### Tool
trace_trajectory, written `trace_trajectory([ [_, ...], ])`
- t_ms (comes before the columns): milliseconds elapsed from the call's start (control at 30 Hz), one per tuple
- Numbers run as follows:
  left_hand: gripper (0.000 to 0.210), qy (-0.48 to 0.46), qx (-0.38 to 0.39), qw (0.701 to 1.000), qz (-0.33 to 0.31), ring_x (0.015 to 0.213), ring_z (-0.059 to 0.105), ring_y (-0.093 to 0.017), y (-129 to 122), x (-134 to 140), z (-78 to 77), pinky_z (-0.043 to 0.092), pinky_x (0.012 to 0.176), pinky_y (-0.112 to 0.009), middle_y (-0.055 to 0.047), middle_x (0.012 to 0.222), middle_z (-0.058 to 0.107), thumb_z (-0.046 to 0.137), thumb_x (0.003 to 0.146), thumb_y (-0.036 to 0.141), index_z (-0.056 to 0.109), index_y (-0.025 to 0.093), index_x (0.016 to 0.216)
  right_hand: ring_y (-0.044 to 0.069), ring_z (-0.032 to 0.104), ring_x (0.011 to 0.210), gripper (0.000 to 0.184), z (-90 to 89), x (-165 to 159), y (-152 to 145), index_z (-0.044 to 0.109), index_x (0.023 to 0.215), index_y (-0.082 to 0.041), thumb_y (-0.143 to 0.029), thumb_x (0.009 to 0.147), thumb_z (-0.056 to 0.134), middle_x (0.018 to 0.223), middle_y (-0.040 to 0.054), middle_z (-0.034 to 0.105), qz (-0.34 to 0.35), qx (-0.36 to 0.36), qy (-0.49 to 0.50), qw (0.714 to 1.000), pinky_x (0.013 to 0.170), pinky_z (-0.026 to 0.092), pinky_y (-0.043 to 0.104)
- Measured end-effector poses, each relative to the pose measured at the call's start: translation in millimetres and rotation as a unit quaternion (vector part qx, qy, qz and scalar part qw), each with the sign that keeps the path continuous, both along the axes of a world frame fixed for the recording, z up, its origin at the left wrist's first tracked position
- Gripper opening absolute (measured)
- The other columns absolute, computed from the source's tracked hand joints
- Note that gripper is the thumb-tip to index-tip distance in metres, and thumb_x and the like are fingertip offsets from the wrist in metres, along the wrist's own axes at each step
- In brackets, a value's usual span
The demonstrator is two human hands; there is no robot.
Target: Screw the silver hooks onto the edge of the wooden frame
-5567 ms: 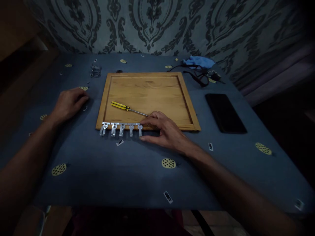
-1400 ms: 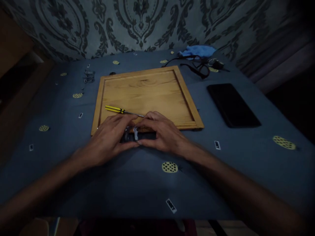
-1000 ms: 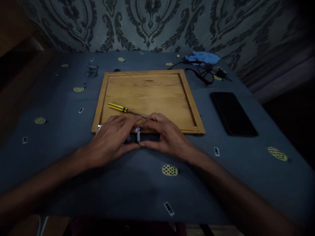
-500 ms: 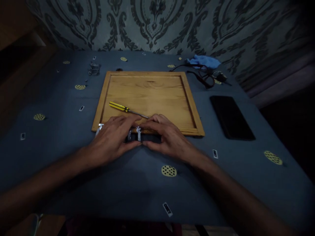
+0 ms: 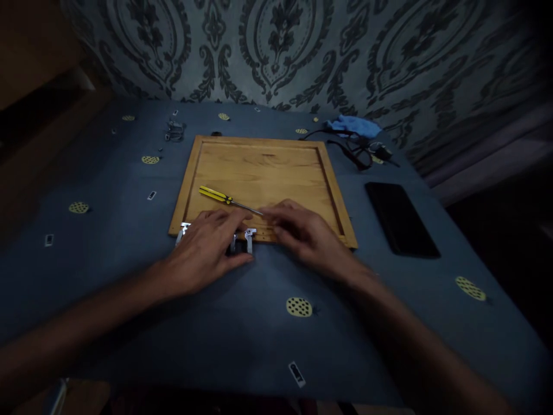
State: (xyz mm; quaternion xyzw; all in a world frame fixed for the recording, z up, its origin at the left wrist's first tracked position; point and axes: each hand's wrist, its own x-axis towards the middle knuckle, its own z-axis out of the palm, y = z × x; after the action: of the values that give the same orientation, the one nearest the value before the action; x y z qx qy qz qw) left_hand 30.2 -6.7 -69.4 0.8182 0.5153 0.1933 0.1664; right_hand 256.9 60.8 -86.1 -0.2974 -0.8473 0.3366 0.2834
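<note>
My left hand (image 5: 203, 245) is closed over a dark fitting with shiny metal brackets (image 5: 249, 239), thumb on the near side and fingers on the far side. The fitting lies against the near edge of a framed wooden panel (image 5: 263, 161), and most of it is hidden under my palm. Another bright metal end (image 5: 185, 227) sticks out left of that hand. My right hand (image 5: 302, 230) hovers over the panel's near edge, thumb and forefinger apart, holding nothing I can see. Its forefinger is beside the shaft tip of a yellow-and-black screwdriver (image 5: 216, 195) lying on the panel.
A black phone-like slab (image 5: 401, 219) lies right of the panel. Behind it are eyeglasses (image 5: 352, 153) and a blue cloth (image 5: 354, 124). Small metal pieces (image 5: 175, 131) sit at the back left. A patterned wall borders the table's far side.
My right hand has let go of the metal fitting and moved right and slightly forward, toward the screwdriver tip. My left hand stays on the fitting. The view has shifted a little.
</note>
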Motion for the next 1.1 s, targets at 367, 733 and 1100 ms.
trace_trajectory([
  [367,0.033,-0.009,-0.013,1.0,0.001,0.11,0.067,-0.028,0,-2,0.9,0.052,0.093,-0.045,-0.005,0.114,0.071,0.076,0.086,0.031,0.052,0.022,0.108,0.025,0.065,0.096,0.045,23.0,-105,67,0.07,0.123,-0.011,-0.031,0.083,0.076,0.108,0.0113,0.074,0.01,0.099,-0.21,0.973,0.08,0.045,0.033],
  [733,0.035,0.037,0.033,0.999,-0.01,0.104,0.064,-0.029,-2,-3,-0.5,0.047,0.09,-0.043,-0.006,0.107,0.07,0.075,0.087,0.038,0.054,0.021,0.11,0.021,0.064,0.083,0.009,37.4,-47,46,0.065,0.094,-0.022,-0.02,0.085,0.064,0.094,0.0046,0.069,-0.173,0.106,-0.011,0.979,0.075,0.054,0.036],
  [1100,0.029,0.058,0.052,0.997,0.0,0.095,0.063,-0.026,-3,1,-3.6,0.047,0.084,-0.038,-0.004,0.097,0.069,0.066,0.093,0.042,0.056,0.021,0.111,0.015,0.067,0.057,0.019,6.0,7,-54,0.059,0.09,-0.027,-0.039,0.089,0.074,0.074,-0.0044,0.063,-0.277,-0.108,0.288,0.91,0.057,0.058,0.03],
])
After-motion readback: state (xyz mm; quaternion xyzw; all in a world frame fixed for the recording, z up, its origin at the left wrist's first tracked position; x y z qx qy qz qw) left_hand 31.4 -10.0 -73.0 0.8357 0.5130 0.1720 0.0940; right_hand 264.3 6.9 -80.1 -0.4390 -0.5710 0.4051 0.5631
